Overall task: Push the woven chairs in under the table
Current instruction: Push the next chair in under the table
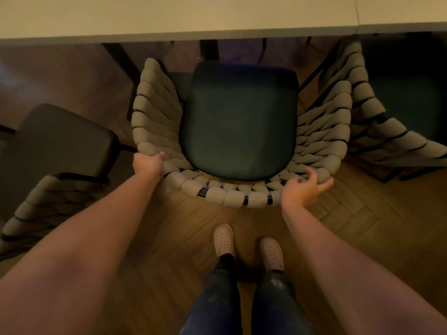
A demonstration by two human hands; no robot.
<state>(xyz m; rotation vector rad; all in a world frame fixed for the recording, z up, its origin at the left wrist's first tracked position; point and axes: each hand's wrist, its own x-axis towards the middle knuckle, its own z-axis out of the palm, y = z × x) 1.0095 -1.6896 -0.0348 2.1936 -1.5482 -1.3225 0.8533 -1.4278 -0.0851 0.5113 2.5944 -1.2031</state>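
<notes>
We hold cream rope-woven chair with dark green cushion (239, 122), frame centre: left hand (147, 163) and right hand (306, 189) both curled over back rim. Seat front just short of pale tabletop (169, 15); push barely begun, we judge. Matching chair lower left (48, 189) stands well out, still to do.

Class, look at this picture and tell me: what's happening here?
A person stands behind the middle chair, with the left hand and right hand both gripping its woven back rim. Its seat shows almost wholly out from under the table, so the push is not finished. The left chair and right chair stand close beside it.
</notes>
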